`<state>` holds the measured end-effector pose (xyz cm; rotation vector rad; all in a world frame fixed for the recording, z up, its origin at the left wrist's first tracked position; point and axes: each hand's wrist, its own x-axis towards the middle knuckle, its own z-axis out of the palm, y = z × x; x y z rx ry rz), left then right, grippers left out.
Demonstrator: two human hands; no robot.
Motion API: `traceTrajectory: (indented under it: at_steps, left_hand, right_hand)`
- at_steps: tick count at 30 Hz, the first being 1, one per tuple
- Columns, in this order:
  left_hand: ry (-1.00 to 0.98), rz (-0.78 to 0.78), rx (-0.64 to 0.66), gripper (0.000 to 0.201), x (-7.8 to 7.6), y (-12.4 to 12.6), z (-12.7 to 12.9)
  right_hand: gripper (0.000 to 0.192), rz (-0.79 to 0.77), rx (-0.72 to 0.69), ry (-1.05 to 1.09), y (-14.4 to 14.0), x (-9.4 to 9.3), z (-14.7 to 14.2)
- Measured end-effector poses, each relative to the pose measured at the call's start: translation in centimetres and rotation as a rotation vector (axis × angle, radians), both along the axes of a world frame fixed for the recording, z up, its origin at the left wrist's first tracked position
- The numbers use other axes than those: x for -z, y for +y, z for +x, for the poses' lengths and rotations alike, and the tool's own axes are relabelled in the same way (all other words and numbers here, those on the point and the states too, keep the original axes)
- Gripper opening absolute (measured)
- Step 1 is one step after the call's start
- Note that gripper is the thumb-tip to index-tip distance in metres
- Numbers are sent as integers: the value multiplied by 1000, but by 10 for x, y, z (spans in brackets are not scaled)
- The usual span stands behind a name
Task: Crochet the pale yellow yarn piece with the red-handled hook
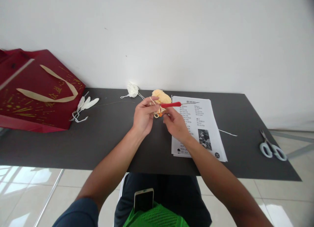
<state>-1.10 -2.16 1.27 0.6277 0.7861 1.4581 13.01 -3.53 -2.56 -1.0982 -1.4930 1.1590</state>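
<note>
- left hand point(143, 117) is pinching one small yarn piece point(157, 113), closed, just left of the one printed sheet point(206, 122)
- right hand point(175, 124) is gripping one red crochet hook point(171, 105), lying over the sheet
- sheet's writing is looking too tiny to read

Sheet point(203, 122) has printed rows of text, too small to read; red bag point(36, 89) gold characters, unreadable.

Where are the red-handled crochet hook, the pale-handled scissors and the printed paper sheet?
red-handled crochet hook point(171, 105), head view, middle of the red grip.
pale-handled scissors point(272, 150), head view, between the two finger loops, near the pivot.
printed paper sheet point(211, 122), head view, bare right margin.
</note>
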Motion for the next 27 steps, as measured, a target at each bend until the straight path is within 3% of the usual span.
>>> traceTrajectory:
  at_steps: [4,7,12,19,24,27]
  left_hand:
    - [-82,-19,151,32,-6,-3,-2]
    - [-74,-15,108,31,-8,2,-9]
    - [120,68,-95,30,-3,13,-19]
    - [234,71,-314,29,5,25,-30]
    - [225,60,-390,29,7,33,-39]
    - [229,50,-408,30,9,34,-39]
  right_hand:
    - [41,63,-148,-241,-5,4,-4]
    - [24,144,-173,-435,-4,1,1]
    - [7,270,5,-644,10,-9,24]
    - [7,311,203,-740,21,-27,53]
    - [7,391,549,-584,20,-39,61]
    - [20,404,674,-367,19,-41,62]
